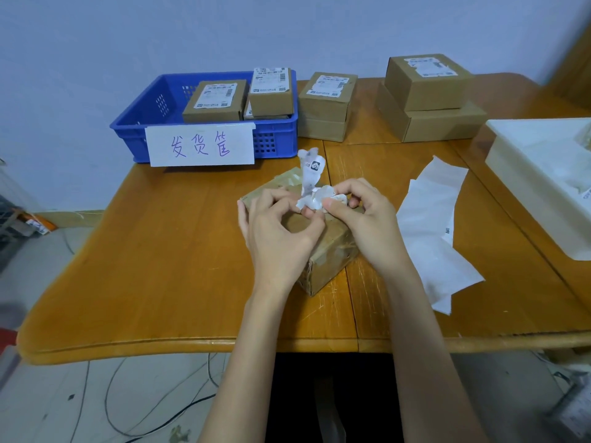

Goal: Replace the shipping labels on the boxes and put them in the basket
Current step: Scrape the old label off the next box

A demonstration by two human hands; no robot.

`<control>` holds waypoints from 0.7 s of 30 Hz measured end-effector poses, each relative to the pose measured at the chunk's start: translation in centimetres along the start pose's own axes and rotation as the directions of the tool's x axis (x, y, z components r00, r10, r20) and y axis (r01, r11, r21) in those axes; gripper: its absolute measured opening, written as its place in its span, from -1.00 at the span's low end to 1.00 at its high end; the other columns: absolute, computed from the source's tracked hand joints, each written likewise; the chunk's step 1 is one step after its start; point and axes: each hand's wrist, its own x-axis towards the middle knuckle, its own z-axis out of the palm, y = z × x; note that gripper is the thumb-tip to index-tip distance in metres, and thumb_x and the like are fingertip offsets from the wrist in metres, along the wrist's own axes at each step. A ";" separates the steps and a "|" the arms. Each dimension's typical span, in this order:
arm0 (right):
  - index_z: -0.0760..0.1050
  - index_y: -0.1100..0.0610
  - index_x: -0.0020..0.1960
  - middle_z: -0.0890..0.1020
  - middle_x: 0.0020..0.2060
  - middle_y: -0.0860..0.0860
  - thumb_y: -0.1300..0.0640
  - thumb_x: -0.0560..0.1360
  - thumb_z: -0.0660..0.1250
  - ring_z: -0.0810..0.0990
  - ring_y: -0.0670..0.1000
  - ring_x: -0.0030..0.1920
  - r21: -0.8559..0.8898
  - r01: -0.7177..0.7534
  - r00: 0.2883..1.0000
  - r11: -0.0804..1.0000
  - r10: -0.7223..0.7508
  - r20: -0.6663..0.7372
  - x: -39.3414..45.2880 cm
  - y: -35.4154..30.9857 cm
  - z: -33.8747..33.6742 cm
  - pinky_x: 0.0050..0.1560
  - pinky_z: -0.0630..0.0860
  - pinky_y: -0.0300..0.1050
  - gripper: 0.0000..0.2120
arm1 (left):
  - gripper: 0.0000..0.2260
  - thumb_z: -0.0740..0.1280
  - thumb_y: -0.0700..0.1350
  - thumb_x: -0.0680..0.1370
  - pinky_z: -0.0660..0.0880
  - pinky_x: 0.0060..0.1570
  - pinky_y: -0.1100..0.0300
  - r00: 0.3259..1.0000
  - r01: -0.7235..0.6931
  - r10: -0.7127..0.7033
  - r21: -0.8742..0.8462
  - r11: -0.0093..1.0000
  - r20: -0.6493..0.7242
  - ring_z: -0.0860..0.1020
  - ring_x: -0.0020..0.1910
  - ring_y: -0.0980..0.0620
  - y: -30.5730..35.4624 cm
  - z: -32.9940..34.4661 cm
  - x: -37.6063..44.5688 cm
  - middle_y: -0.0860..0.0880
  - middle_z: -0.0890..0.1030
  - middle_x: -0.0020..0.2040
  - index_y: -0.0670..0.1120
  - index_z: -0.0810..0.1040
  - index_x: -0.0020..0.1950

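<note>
From the head camera, a brown cardboard box wrapped in clear tape (323, 247) sits near the middle of the orange-brown wooden table (153, 251), turned so one corner points toward the person. Both hands work at its top face. The left hand (278, 225) rests over the near left part of the box, its fingers (308, 214) curled and pinching the lower end of a crumpled white shipping label (311, 177). The right hand (367, 215) meets it from the right, thumb and fingers clamped on the same crumpled paper. The label stands up in a twisted strip above the hands, a small dark printed square showing near its upper end; whether its lower end is stuck to the box cannot be told.

At the far left of the table stands a blue perforated plastic basket (160, 100) with a white paper sign bearing purple handwriting (200, 145) taped to its front wall. Inside it lie labelled brown cardboard boxes (216, 100), one raised on another at the right side. Just beside the basket on the right is a stack of two cardboard boxes, the upper one labelled (327, 92). Further right, a smaller labelled box sits on a wider flat box (428, 81). A white sheet of backing paper (431, 225) lies flat on the table right of the hands, and a white plastic tray (527, 161) holding crumpled paper scraps sits at the right edge.
</note>
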 end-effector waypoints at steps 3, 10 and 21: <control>0.57 -0.04 -0.15 0.45 -0.33 -0.14 0.01 0.47 0.35 0.41 -0.06 -0.21 0.118 -0.080 0.996 0.990 0.085 -0.036 0.2 -0.5 0.0 -0.12 0.36 -0.01 -0.94 | -0.85 0.43 0.05 0.36 -0.07 0.51 -0.19 1.000 -0.002 0.002 -0.045 0.999 0.008 0.47 0.16 0.28 0.0 0.0 0.0 0.20 0.54 -0.09 0.19 0.49 -0.35; 0.61 0.02 -0.04 0.64 -0.08 -0.04 0.14 0.49 0.32 0.58 -0.07 -0.02 0.156 -0.128 0.991 0.979 0.120 0.062 0.2 -1.3 -1.1 -0.07 0.51 -0.13 -0.89 | -0.87 0.35 0.05 0.37 -0.10 0.55 -0.07 1.000 -0.009 0.008 -0.037 0.999 -0.028 0.45 0.11 0.28 0.1 0.1 -0.1 0.17 0.55 -0.10 0.21 0.40 -0.21; 0.58 0.00 -0.12 0.51 -0.15 -0.09 -0.02 0.34 0.45 0.50 0.01 -0.03 0.023 -0.042 0.995 0.999 0.039 0.086 -0.3 -1.2 -0.7 0.00 0.46 0.03 -0.84 | -0.76 0.25 0.21 0.38 -0.12 0.55 -0.10 1.000 -0.014 0.014 -0.001 1.000 -0.007 0.47 0.15 0.20 0.1 0.0 -0.1 0.15 0.52 -0.06 0.06 0.54 -0.20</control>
